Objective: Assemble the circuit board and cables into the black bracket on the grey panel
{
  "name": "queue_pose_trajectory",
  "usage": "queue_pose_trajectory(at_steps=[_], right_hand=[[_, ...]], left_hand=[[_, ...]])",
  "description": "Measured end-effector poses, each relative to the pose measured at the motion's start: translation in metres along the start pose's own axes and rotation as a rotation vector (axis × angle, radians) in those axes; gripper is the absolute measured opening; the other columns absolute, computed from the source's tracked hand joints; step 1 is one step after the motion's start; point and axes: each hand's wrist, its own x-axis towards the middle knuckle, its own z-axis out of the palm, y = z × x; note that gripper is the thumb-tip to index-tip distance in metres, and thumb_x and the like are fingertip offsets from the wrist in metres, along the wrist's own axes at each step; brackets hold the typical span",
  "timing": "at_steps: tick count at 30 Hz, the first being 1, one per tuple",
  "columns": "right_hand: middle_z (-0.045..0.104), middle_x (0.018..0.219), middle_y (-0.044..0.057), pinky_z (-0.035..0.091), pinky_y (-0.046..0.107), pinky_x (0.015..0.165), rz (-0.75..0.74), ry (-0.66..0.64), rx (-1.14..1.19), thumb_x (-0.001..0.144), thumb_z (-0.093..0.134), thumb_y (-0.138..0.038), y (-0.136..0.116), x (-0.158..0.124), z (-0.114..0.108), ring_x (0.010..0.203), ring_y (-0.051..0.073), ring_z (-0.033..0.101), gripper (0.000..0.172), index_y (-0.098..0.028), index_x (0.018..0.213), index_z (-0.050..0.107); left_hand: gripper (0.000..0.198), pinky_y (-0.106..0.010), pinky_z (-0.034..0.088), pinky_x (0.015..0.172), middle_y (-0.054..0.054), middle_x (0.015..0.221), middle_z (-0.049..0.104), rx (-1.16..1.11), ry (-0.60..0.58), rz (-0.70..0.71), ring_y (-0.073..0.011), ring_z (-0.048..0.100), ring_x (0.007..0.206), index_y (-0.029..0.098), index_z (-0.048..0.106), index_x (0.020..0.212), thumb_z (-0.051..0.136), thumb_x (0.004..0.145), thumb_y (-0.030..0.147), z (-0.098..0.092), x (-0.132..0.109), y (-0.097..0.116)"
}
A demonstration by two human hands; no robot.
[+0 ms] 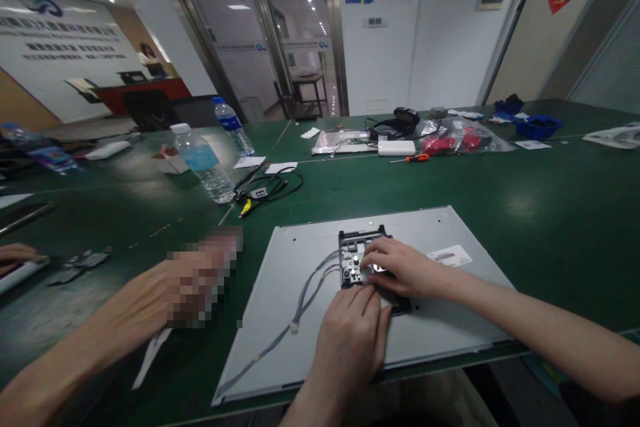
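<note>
A flat silver-white display panel [270, 293] lies on the table with its back upward. At its middle sits a circuit board [353, 267] in a black bracket [350, 235]. My left hand [350, 330] is closed at the near edge of the board, its fingertips hidden from view. From the right, my right hand [407, 268] reaches over the board with curled fingers and thumb gripping around its right part. Grey cables [305, 293] run from the board's left side down across the panel. Under my right wrist shows a white label [450, 255].
Another person's blurred-out hand [205, 280] reaches in left of the panel. Beyond stand a water bottle [203, 163] and a second bottle [233, 123], near coiled black cables [277, 180]. Farther back lie an orange screwdriver [417, 158], a white box [397, 148] and plastic bags [463, 135].
</note>
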Motion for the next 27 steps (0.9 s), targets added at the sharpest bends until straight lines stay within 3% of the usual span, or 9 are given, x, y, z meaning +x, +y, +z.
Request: queue_pose_trajectory(at_steps=[27], right_hand=[[0.058,0.112,0.010,0.047,0.038,0.090,0.005,-0.010,0.007,0.090,0.059,-0.020,-0.0026,0.0011,-0.0018,0.104,0.023,0.053,0.025,-0.018,0.114,0.055]], left_hand=[[0.018,-0.046,0.055,0.080,-0.011,0.093,0.068,-0.004,-0.015,-0.008,-0.0262,0.065,0.090,0.014,0.066,0.096,0.049,0.091,0.018,-0.0039,0.0021,0.0009]])
